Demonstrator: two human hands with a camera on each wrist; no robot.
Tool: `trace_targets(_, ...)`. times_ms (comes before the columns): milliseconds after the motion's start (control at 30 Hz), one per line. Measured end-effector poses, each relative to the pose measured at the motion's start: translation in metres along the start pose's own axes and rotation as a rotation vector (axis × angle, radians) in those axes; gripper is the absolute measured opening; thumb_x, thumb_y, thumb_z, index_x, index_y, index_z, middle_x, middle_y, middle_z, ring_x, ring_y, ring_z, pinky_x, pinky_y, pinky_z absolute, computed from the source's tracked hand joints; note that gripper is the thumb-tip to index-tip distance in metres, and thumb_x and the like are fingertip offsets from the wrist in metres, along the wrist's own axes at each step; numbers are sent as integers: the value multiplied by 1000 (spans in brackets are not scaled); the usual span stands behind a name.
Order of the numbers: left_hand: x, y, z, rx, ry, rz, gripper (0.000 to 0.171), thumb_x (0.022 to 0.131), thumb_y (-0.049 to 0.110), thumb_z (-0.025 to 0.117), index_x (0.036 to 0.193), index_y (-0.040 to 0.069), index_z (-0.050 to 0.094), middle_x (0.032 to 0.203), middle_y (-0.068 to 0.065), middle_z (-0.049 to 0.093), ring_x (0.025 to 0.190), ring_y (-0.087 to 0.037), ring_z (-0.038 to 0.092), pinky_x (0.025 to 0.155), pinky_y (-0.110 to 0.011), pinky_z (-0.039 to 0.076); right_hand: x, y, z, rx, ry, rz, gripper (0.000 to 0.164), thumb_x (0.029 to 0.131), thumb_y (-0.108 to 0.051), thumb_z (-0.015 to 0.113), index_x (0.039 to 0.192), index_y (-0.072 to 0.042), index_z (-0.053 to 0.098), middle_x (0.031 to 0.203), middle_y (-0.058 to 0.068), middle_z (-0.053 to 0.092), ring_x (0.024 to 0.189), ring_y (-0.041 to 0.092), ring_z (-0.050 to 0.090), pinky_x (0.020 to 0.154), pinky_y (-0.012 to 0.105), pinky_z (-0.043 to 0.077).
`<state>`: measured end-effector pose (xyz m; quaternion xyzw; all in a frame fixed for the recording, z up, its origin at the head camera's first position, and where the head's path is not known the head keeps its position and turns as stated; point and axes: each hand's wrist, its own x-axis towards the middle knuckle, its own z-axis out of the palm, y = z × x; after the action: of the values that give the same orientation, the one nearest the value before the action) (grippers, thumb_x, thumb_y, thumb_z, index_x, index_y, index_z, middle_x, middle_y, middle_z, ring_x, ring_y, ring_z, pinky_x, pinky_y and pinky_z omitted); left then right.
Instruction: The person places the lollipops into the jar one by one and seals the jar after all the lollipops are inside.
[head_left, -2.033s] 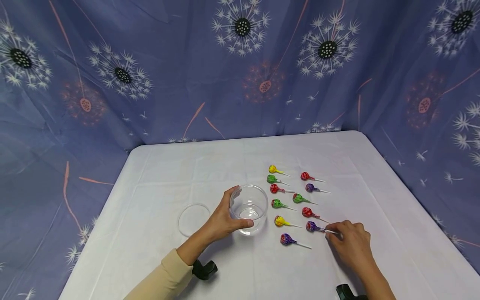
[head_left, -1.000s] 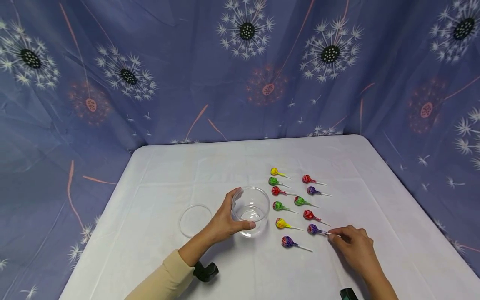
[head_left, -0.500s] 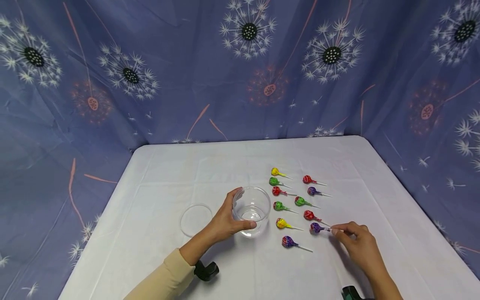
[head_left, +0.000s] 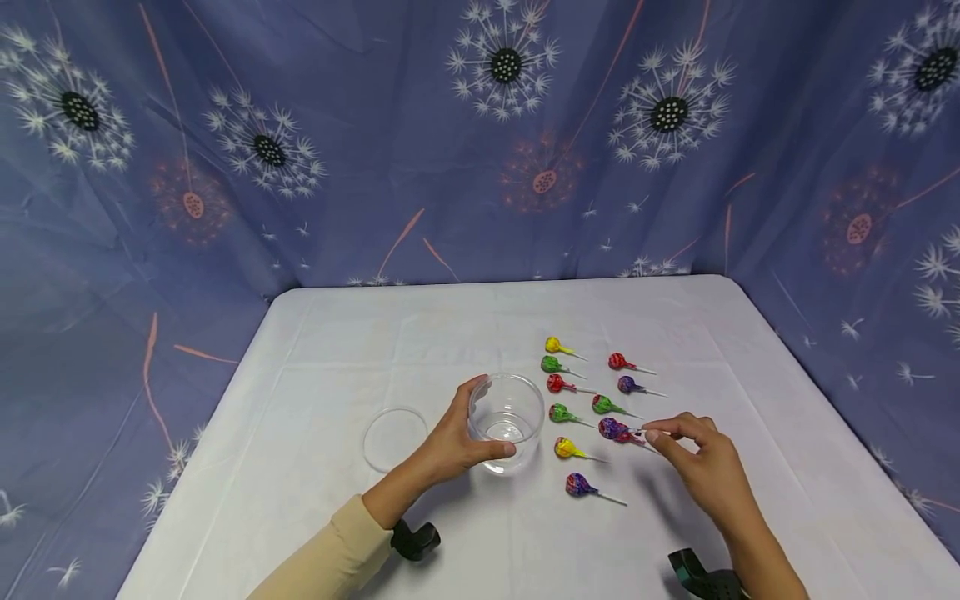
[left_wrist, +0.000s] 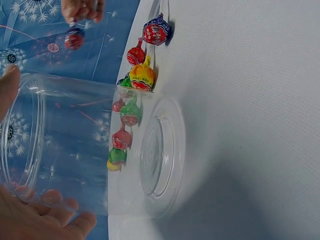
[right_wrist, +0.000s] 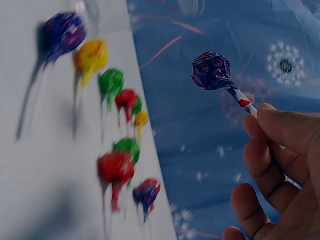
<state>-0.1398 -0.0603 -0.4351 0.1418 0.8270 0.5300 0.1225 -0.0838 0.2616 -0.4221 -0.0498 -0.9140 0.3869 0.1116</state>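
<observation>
My left hand (head_left: pixel 462 442) grips the clear plastic jar (head_left: pixel 507 421) round its side, thumb on the near side. The jar stands upright on the white table with its mouth open and nothing inside. My right hand (head_left: pixel 701 462) pinches a purple lollipop (right_wrist: pixel 212 71) by its stick, raised above the table. In the head view this lollipop overlaps a red lollipop (head_left: pixel 628 438) lying below it. More lollipops lie in two loose columns right of the jar, among them a yellow one (head_left: pixel 566 448) and a purple one (head_left: pixel 577 485) nearest me.
A clear round lid (head_left: pixel 395 439) lies flat on the table (head_left: pixel 337 350), left of the jar and beside my left forearm. Green, red and yellow lollipops (head_left: pixel 561 413) spread toward the back. A blue curtain with dandelion print (head_left: pixel 360 150) hangs behind the table.
My right hand has lifted the purple lollipop off the table and moved it up and left, over the red one. The left hand keeps its grip on the jar.
</observation>
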Motion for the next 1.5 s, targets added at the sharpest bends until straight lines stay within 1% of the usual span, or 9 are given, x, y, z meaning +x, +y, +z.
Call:
trace_targets(233, 0, -1, -1, -7, 8, 2, 99, 70, 31, 83, 146, 21, 21, 152, -8, 31, 142, -30, 29, 113, -55, 25, 12, -29, 10, 137, -52, -61, 21, 89, -31, 65, 96, -14, 74, 85, -4, 66, 88, 4, 42, 70, 26, 34)
trace_targets(333, 0, -1, -1, -7, 8, -2, 99, 70, 32, 83, 147, 21, 21, 152, -8, 31, 142, -30, 29, 113, -55, 25, 18, -41, 16, 163, -83, -76, 22, 90, -31, 64, 97, -13, 73, 88, -3, 66, 91, 5, 43, 72, 28, 34)
trace_targets(533, 0, -1, -1, 0, 4, -15, 101, 69, 38, 83, 147, 23, 20, 154, -6, 29, 143, -29, 27, 114, -55, 24, 28, -64, 29, 186, -140, -83, 21, 89, -35, 64, 95, -17, 74, 89, -1, 64, 95, 9, 42, 75, 32, 36)
trace_targets(733, 1, -1, -2, -1, 0, -6, 100, 71, 36, 82, 147, 23, 19, 154, -6, 28, 143, -30, 27, 114, -56, 23, 38, -78, 43, 236, -162, -137, 15, 88, -28, 67, 89, -16, 75, 87, 3, 66, 99, 9, 44, 84, 35, 34)
trace_targets(767, 1, -1, -2, 1, 0, -3, 100, 71, 37, 82, 147, 23, 19, 154, -6, 28, 143, -30, 27, 114, -56, 23, 40, -79, 45, 239, -163, -149, 13, 88, -27, 67, 88, -16, 75, 86, 3, 66, 96, 10, 44, 83, 35, 35)
trace_targets(900, 0, -1, -3, 3, -5, 7, 101, 70, 42, 82, 147, 24, 20, 153, -7, 29, 143, -29, 27, 114, -55, 23, 45, -86, 53, 208, -162, -193, 10, 88, -24, 67, 89, -18, 74, 85, -1, 66, 89, 11, 44, 77, 32, 36)
trace_targets(1067, 1, -2, -4, 14, -8, 0, 102, 69, 43, 82, 147, 25, 19, 153, -6, 29, 143, -26, 27, 115, -52, 23, 50, -93, 64, 183, -151, -240, 8, 86, -19, 68, 89, -15, 75, 82, -2, 67, 84, 18, 44, 71, 30, 35)
trace_targets(1267, 1, -2, -5, 1, -7, 18, 99, 72, 34, 81, 147, 23, 19, 153, -8, 29, 142, -27, 28, 114, -52, 24, 53, -102, 77, 170, -161, -287, 4, 84, -17, 70, 83, -18, 74, 79, -3, 67, 86, 17, 44, 73, 32, 35)
trace_targets(1500, 1, -4, -6, -5, -7, 25, 100, 71, 38, 81, 147, 21, 18, 152, -10, 28, 140, -29, 31, 112, -51, 29, 49, -112, 95, 101, -133, -386, 3, 80, -17, 75, 79, -20, 74, 74, -7, 65, 81, 16, 43, 77, 33, 29)
